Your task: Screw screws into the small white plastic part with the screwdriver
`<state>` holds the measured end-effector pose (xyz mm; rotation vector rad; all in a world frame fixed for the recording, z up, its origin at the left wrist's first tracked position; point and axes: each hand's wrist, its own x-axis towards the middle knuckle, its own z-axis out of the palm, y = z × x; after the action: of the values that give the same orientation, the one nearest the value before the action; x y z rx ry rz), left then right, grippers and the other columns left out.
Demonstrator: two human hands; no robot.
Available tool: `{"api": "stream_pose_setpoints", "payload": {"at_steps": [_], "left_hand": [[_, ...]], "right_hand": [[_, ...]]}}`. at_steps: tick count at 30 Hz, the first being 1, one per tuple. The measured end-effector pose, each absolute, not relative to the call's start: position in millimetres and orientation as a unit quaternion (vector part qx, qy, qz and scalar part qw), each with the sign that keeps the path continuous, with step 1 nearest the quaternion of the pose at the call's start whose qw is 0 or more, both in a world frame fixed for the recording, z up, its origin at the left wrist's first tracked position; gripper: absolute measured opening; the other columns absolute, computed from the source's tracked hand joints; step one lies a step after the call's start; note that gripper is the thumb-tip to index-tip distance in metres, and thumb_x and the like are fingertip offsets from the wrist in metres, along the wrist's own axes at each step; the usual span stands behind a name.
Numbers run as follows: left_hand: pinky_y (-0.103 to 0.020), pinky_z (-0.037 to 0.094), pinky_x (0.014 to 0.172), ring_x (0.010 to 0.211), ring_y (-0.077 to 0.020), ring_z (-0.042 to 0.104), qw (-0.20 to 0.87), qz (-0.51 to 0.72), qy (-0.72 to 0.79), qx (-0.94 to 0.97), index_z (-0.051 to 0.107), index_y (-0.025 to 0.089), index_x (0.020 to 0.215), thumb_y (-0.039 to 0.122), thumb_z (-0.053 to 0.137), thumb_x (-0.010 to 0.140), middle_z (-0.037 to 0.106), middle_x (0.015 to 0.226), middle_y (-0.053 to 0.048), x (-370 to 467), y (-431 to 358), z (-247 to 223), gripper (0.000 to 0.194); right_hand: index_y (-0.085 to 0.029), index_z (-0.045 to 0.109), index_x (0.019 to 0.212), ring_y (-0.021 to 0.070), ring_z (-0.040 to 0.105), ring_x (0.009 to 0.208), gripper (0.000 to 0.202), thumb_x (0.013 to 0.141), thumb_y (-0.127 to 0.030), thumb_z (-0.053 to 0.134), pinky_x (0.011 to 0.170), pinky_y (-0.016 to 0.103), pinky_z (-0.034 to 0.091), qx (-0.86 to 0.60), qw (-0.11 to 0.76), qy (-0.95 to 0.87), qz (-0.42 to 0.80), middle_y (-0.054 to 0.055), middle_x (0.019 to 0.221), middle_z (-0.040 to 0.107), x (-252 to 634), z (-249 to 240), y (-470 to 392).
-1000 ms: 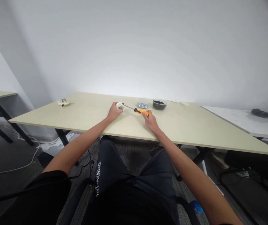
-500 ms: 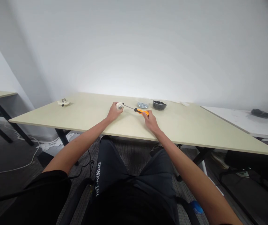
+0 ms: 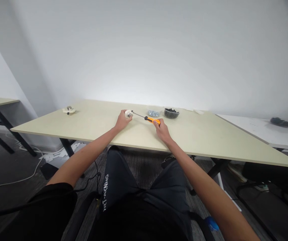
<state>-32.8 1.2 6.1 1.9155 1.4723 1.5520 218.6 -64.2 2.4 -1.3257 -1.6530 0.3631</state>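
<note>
Fingers (image 3: 156, 123) above a pale table (image 3: 103, 125), white wall (image 3: 144, 53) behind.

Clear tub (image 3: 153, 113), black-filled bowl (image 3: 171, 114) beyond screwdriver (image 3: 152, 119); open tabletop (image 3: 93, 117) left of left hand (image 3: 123, 121).

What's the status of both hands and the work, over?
Left hand: gripping small white part. Right hand: on orange-handled screwdriver, tip at the part. Two tubs of small pieces beyond, clear of the tool.
</note>
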Motion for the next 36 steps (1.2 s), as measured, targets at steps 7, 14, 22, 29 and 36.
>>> {"api": "stream_pose_setpoints", "payload": {"at_steps": [7, 14, 22, 29, 36], "left_hand": [[-0.033, 0.045, 0.084, 0.096, -0.0212, 0.059, 0.127, 0.536, 0.502, 0.667, 0.049, 0.016, 0.117, 0.035, 0.066, 0.074, 0.062, 0.111, -0.01, -32, 2, 4, 0.05], [-0.032, 0.045, 0.084, 0.096, -0.0208, 0.059, 0.13, 0.533, 0.503, 0.668, 0.049, 0.016, 0.117, 0.035, 0.066, 0.074, 0.062, 0.111, -0.01, -32, 1, 5, 0.05], [-0.033, 0.045, 0.085, 0.097, -0.0211, 0.059, 0.132, 0.535, 0.497, 0.67, 0.049, 0.016, 0.116, 0.033, 0.067, 0.074, 0.062, 0.112, -0.011, -32, -1, 7, 0.049], [-0.032, 0.045, 0.084, 0.096, -0.0204, 0.059, 0.132, 0.54, 0.495, 0.668, 0.047, 0.016, 0.117, 0.034, 0.066, 0.074, 0.062, 0.111, -0.01, -33, -1, 6, 0.05], [-0.032, 0.045, 0.086, 0.098, -0.0203, 0.059, 0.136, 0.537, 0.491, 0.672, 0.048, 0.017, 0.117, 0.034, 0.066, 0.074, 0.061, 0.112, -0.01, -34, -3, 7, 0.05]], "right_hand": [[-0.02, 0.048, 0.098, 0.0205, 0.052, 0.07, 0.042, 0.09, -0.06, 0.038, 0.065, 0.029, 0.035, -0.544, 0.476, -0.674, 0.15, 0.004, 0.082, 0.058, 218, 4, -66], [-0.02, 0.05, 0.1, 0.02, 0.052, 0.068, 0.044, 0.089, -0.061, 0.04, 0.065, 0.029, 0.038, -0.54, 0.481, -0.675, 0.147, 0.004, 0.08, 0.059, 219, 3, -66], [-0.023, 0.052, 0.111, 0.0192, 0.052, 0.061, 0.048, 0.088, -0.063, 0.037, 0.061, 0.03, 0.041, -0.537, 0.464, -0.676, 0.197, 0.0, 0.071, 0.056, 218, 7, -73], [-0.02, 0.044, 0.115, 0.0207, 0.057, 0.073, 0.044, 0.082, -0.049, 0.053, 0.069, 0.031, 0.043, -0.537, 0.465, -0.685, 0.161, 0.005, 0.088, 0.063, 218, 6, -72], [-0.019, 0.054, 0.1, 0.0145, 0.049, 0.052, 0.046, 0.088, -0.061, 0.041, 0.054, 0.027, 0.038, -0.548, 0.457, -0.667, 0.214, 0.002, 0.072, 0.06, 219, 9, -77]]}}
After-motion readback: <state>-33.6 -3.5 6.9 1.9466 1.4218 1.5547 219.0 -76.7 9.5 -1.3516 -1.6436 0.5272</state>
